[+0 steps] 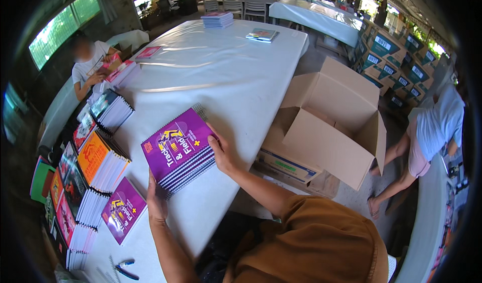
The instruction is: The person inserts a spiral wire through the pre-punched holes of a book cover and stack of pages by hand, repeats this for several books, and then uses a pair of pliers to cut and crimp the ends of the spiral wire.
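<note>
Between my two hands is a stack of purple spiral-bound notebooks [175,141] with yellow and white cover art, on the white-covered table [211,62]. My left hand [157,200] presses against the stack's near left side. At the right side, my right hand [221,150] grips it, the thumb on the top cover. Wire spirals show along the stack's near and far edges. A single purple notebook [123,210] lies left of my left hand. Closer to me are blue-handled pliers [126,270] and a loose wire spiral [111,269].
Stacks of spiral notebooks [95,162] line the table's left edge. An open cardboard box [336,117] stands to the right. A person [93,64] handles booklets at the far left; another person [432,127] stands at the right. Stacked cartons [386,62] fill the back right.
</note>
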`<state>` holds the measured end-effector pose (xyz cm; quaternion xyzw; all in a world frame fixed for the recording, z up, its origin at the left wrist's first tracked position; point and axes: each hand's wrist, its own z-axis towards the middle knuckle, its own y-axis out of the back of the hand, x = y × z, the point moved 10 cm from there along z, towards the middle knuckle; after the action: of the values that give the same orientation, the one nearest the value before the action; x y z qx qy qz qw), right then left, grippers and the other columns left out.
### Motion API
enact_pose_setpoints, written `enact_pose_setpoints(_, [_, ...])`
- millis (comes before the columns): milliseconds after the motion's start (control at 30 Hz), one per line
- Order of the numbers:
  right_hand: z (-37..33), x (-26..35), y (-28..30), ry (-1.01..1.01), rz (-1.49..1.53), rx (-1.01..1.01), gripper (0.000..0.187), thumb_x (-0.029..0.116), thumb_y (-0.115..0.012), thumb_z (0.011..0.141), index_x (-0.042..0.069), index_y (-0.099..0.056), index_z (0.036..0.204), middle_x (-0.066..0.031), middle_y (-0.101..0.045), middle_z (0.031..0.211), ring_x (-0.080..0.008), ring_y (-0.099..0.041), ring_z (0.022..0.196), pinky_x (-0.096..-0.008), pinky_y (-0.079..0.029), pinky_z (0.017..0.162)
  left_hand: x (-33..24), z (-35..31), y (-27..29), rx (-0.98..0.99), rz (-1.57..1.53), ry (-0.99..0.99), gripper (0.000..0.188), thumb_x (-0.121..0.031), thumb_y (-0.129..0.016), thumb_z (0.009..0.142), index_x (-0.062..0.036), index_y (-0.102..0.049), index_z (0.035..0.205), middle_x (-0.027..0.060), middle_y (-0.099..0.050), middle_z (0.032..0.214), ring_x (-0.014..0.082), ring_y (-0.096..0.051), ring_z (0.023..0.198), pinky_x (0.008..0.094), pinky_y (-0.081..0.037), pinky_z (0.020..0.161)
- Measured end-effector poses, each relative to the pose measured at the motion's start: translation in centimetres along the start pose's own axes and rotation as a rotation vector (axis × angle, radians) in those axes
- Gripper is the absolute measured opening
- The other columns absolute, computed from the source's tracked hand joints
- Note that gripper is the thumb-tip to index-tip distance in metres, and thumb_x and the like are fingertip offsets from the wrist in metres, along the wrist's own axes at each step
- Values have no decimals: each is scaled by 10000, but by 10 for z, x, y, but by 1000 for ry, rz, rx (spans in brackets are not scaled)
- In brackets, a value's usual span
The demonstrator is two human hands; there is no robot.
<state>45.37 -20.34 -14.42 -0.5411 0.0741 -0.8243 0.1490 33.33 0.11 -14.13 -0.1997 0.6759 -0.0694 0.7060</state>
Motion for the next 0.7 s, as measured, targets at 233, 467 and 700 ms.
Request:
enact_pose_setpoints(233, [-4,5,12,7,-122,-57,448,276,-446,957,34,-410,1332,-128,-611,1070,-157,-559,930,-295,-431,837,5,1,1,-107,168,10,594,-423,-403,926,-76,-317,1400,54,-426,1362,196,-418,1226,345,-291,1028])
enact_pose_setpoints(467, [-25,25,1,8,-172,-36,473,296,-425,965,25,-376,1350,-159,-559,1195,-198,-533,1065,-303,-408,900,0,-6,8,-58,170,60,642,-365,-468,870,-47,-303,1403,77,-447,1338,201,-406,1232,332,-276,1031])
enact_pose_setpoints(700, [-26,25,27,50,-308,-88,576,334,-400,956,-34,-267,1379,-202,-285,1425,-298,-222,1338,-366,-160,1092,-125,-61,58,-690,872,-469,423,-173,-545,886,-35,-464,1277,167,-592,1164,270,-558,1098,358,-391,970])
